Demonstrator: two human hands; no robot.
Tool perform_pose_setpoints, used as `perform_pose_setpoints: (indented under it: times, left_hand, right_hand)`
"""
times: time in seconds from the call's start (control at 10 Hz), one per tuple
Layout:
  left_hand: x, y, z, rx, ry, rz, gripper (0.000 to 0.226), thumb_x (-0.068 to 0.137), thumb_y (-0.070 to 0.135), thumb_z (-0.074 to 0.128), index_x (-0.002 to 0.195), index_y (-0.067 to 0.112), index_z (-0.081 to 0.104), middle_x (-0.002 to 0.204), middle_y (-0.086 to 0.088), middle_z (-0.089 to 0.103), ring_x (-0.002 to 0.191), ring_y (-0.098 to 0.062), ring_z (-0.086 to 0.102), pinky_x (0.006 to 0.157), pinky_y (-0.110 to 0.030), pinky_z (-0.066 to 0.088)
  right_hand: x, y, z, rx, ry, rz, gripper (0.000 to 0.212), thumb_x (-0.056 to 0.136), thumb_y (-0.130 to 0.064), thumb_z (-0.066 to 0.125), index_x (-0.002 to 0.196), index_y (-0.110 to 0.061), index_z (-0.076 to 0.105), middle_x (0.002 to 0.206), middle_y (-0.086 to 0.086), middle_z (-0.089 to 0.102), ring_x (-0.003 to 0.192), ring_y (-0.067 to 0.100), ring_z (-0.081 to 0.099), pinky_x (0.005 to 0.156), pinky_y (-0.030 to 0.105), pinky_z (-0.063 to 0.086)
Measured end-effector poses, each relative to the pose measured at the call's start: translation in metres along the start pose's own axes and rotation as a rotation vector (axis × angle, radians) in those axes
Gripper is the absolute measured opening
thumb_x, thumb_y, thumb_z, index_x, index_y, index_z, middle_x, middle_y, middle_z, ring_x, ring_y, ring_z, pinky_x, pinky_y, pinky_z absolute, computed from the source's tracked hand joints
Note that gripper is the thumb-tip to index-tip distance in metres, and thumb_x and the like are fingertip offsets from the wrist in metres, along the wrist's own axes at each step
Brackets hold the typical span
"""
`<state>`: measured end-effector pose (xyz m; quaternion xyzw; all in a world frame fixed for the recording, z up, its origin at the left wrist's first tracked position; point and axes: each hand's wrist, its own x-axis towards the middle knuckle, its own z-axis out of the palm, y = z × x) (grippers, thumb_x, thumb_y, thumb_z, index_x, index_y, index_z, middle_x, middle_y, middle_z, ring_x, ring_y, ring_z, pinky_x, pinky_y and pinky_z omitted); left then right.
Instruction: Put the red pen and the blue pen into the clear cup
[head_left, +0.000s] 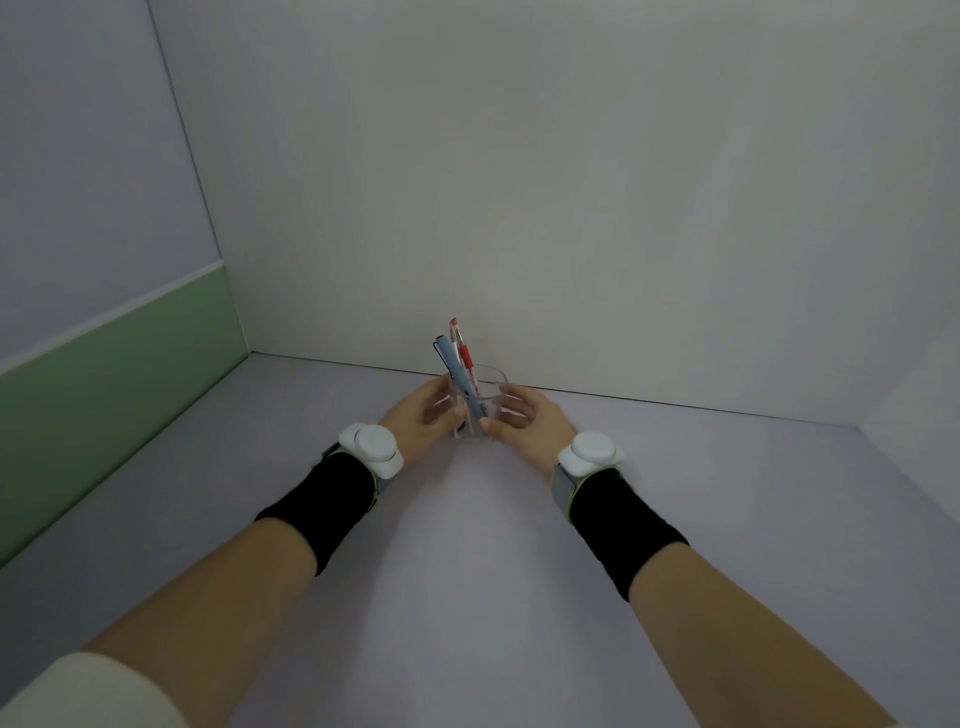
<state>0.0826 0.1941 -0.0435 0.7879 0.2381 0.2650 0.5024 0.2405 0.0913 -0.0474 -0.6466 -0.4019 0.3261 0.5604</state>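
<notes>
The clear cup (491, 387) stands upright on the pale table near the back wall. Both pens stand inside it, leaning left: the blue pen (451, 358) in front, the red pen (464, 351) just behind it, their tops sticking out above the rim. My left hand (421, 415) cups the left side of the cup and my right hand (524, 418) cups its right side, thumbs near the base. Whether the fingers press on the cup or only rest beside it is hard to tell.
The pale table (467, 545) is bounded by a white back wall (519, 208), a green-banded left wall (104, 374) and a white right wall (914, 405). Each wrist carries a black band with a white round device.
</notes>
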Motion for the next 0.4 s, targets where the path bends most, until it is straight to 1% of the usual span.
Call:
perform_pose_setpoints:
  times: [0.1,0.2,0.3,0.4]
  left_hand:
    - [-0.006,0.002,-0.003,-0.025,0.038,-0.065,0.063,0.097,0.014,0.056,0.152,0.009,0.026,0.155,-0.010,0.038,0.142,-0.023,0.039,0.115,-0.036,0.036]
    - [-0.013,0.004,-0.006,-0.014,0.066,-0.097,0.063,0.095,0.015,0.058,0.151,0.009,0.028,0.154,-0.013,0.038,0.140,-0.025,0.041,0.109,-0.029,0.037]
    - [-0.029,0.016,-0.011,0.008,0.061,-0.110,0.060,0.096,0.018,0.058,0.149,0.011,0.032,0.153,-0.012,0.040,0.139,-0.024,0.042,0.104,-0.026,0.037]
    - [-0.044,0.032,-0.015,0.051,0.060,-0.106,0.055,0.096,0.023,0.057,0.146,0.013,0.036,0.153,-0.009,0.042,0.138,-0.022,0.044,0.102,-0.027,0.038]
  right_hand:
    - [-0.005,-0.003,-0.002,-0.011,0.000,0.006,0.070,0.080,-0.009,0.079,0.141,-0.007,0.045,0.138,0.014,0.056,0.116,0.022,0.058,0.096,0.032,0.048]
    - [-0.014,-0.006,-0.007,-0.025,0.016,0.010,0.066,0.082,-0.008,0.076,0.141,-0.004,0.045,0.140,0.017,0.056,0.123,0.029,0.058,0.102,0.038,0.048]
    - [-0.036,-0.020,-0.013,-0.051,0.026,0.007,0.060,0.086,-0.007,0.073,0.139,-0.004,0.046,0.138,0.017,0.057,0.118,0.027,0.060,0.093,0.032,0.049]
    - [-0.059,-0.034,-0.022,-0.072,0.061,0.002,0.051,0.088,-0.007,0.069,0.136,-0.007,0.050,0.134,0.016,0.061,0.108,0.021,0.062,0.087,0.027,0.045]
